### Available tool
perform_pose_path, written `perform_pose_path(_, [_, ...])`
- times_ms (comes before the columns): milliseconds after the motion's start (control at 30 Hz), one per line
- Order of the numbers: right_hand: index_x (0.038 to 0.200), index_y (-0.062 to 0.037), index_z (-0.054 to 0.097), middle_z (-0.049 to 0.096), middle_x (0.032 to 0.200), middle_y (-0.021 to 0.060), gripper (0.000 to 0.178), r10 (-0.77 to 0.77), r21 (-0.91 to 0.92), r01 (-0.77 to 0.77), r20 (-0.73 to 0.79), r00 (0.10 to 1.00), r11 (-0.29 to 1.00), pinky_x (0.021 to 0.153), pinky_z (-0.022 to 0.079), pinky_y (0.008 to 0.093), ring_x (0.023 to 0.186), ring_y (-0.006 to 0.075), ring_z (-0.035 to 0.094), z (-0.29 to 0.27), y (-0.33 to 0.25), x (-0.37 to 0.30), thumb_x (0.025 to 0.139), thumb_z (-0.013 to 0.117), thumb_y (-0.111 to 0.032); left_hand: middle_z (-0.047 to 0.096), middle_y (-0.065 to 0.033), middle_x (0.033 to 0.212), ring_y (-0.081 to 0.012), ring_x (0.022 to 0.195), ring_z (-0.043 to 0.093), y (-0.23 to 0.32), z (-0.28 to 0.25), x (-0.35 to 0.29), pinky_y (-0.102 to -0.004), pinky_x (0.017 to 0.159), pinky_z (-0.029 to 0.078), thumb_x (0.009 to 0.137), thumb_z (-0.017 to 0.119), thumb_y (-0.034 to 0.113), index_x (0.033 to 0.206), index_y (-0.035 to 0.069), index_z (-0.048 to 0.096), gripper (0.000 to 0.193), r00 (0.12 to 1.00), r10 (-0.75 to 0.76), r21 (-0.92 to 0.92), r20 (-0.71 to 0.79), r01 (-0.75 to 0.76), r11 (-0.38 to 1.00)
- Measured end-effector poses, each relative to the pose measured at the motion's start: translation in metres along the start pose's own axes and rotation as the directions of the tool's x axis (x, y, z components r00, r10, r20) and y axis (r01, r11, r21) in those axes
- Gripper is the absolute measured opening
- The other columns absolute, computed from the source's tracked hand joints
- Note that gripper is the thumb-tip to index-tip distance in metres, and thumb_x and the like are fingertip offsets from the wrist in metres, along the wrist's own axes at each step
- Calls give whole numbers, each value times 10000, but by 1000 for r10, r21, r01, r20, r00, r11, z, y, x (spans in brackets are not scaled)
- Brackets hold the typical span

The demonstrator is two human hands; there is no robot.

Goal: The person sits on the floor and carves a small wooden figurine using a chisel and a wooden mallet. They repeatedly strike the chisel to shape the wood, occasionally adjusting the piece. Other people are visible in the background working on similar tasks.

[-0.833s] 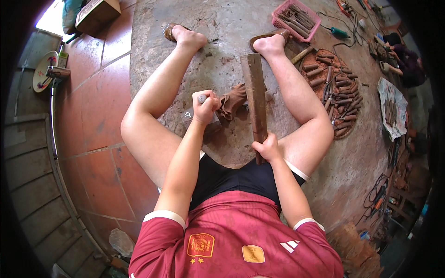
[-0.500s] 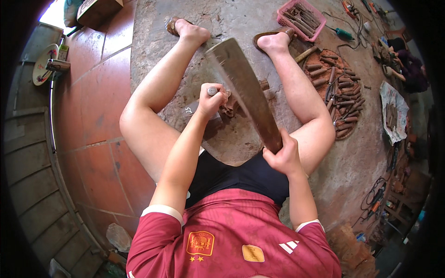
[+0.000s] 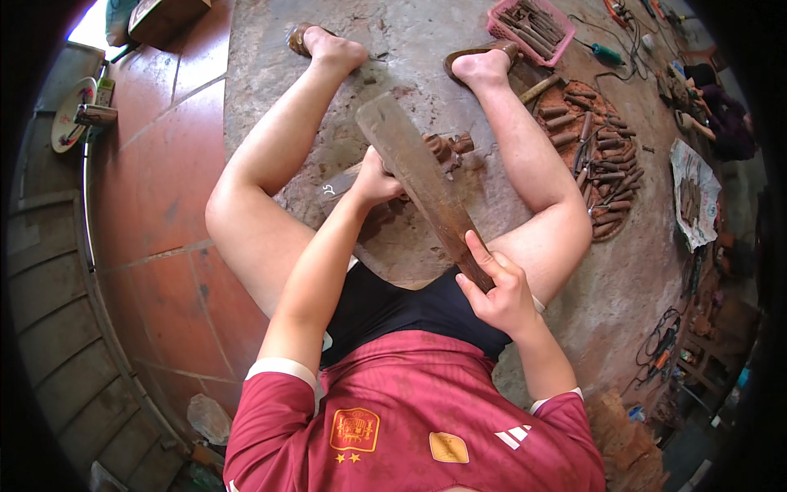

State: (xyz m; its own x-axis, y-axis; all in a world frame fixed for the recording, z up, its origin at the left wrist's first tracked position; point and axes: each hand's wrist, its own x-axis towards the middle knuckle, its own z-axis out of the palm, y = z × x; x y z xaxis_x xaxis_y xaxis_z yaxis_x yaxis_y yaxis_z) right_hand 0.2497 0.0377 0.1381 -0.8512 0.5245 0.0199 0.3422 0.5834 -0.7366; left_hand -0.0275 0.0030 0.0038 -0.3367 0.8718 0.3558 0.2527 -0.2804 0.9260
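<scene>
My right hand (image 3: 504, 291) grips the lower end of a long flat wooden mallet (image 3: 422, 184), thumb and forefinger lying along it. The mallet slants up to the left, and its broad end covers part of my left hand (image 3: 377, 180). That hand is closed round an upright chisel, whose round-ended handle is now hidden behind the mallet. Beneath and beside the left hand lies a reddish-brown carved wood piece (image 3: 449, 152), partly covered by the mallet. A dark wooden block (image 3: 334, 187) with a white mark sticks out left of the hand.
My bare legs frame the work on the stained concrete floor (image 3: 279, 74). Right of my right leg are many wooden-handled chisels (image 3: 611, 168) on a round mat, and a hammer (image 3: 541, 88). Beyond stand a pink basket (image 3: 561, 51) of tools and a white sack (image 3: 697, 193). A person (image 3: 721, 115) sits far right.
The mallet has swung down and slightly left, over the chisel's end and my left hand. My right fingers have loosened and stretched along it. More of the carved piece shows.
</scene>
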Motion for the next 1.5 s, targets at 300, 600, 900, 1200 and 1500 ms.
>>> perform_pose_path(300, [1419,-103,489,593,780,174,701,-16,150,19,-18,1000,989,609,494,365,636,299,599,-5,0,-5,765,733,-41,675,-16,786,-97,743,612,12,-4,7,-276,689,501,750,735,57,814,-31,668,128,999,-28,-198,-38,20,980])
perform_pose_path(600, [1420,-85,484,601,756,151,714,-10,127,9,6,1000,992,629,495,324,635,250,599,-13,-5,-2,754,729,-12,690,-46,833,-110,760,618,16,-1,6,-281,712,504,723,730,50,847,-22,666,157,999,-42,-239,-24,35,970])
perform_pose_path(900, [1416,-96,491,587,745,164,707,-41,155,45,-24,999,987,609,499,363,613,290,593,-10,-8,0,756,737,-37,685,-50,919,-146,839,624,8,-3,4,-321,793,503,709,770,75,948,-7,662,275,997,-80,-243,-20,73,967])
perform_pose_path(1200, [1425,-98,478,581,743,175,711,-33,76,33,3,999,997,605,498,364,617,311,596,-9,-9,0,765,736,-46,688,-72,1020,-160,929,636,6,1,6,-326,824,507,730,787,89,1005,-18,664,319,992,-113,-254,60,125,959])
perform_pose_path(1500, [1426,-87,471,613,842,224,699,15,132,-21,46,999,991,658,516,366,693,337,633,-1,-9,-1,776,725,-48,685,-90,1016,-192,949,636,-3,0,0,-358,855,500,758,767,111,1051,-1,662,331,980,-159,-157,116,177,972])
